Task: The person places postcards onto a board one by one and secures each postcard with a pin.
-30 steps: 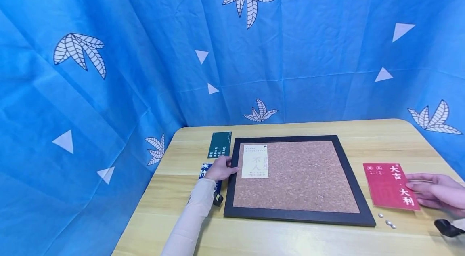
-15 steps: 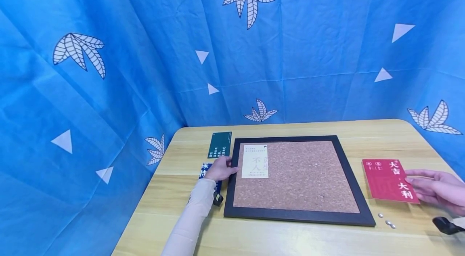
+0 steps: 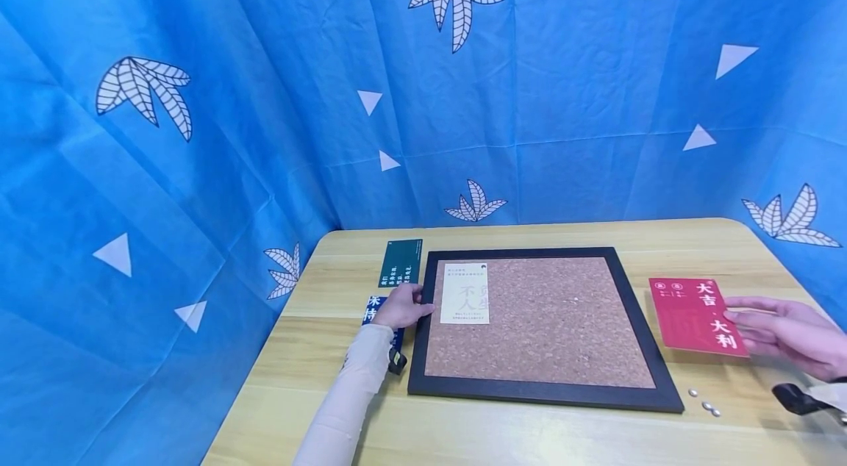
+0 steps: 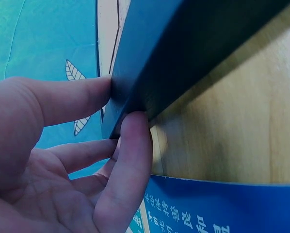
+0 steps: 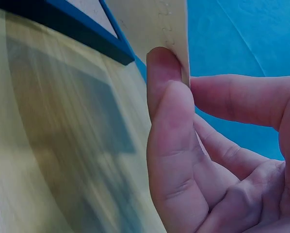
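Note:
A cork board (image 3: 549, 334) with a black frame lies flat on the table. My left hand (image 3: 400, 306) grips the frame's left edge, thumb on the top face and fingers against the outer side (image 4: 130, 102). On the cork's left part lies a pale yellow card (image 3: 465, 295). At the right, my right hand (image 3: 787, 334) pinches a red card (image 3: 695, 315) with white characters by its right edge. That card is raised off the table, its shadow below; the right wrist view shows its pale back (image 5: 159, 24) between thumb and fingers.
Left of the board lie a green card (image 3: 400, 262) and a blue card (image 3: 375, 308), the blue one partly hidden by the left hand and wrist. Several small silvery pieces (image 3: 708, 406) sit near the board's lower right corner. A blue patterned curtain (image 3: 569, 84) stands behind the wooden table (image 3: 529, 436).
My right hand has carried the red card up and to the left, closer to the board's right edge. The left hand and the board have stayed put.

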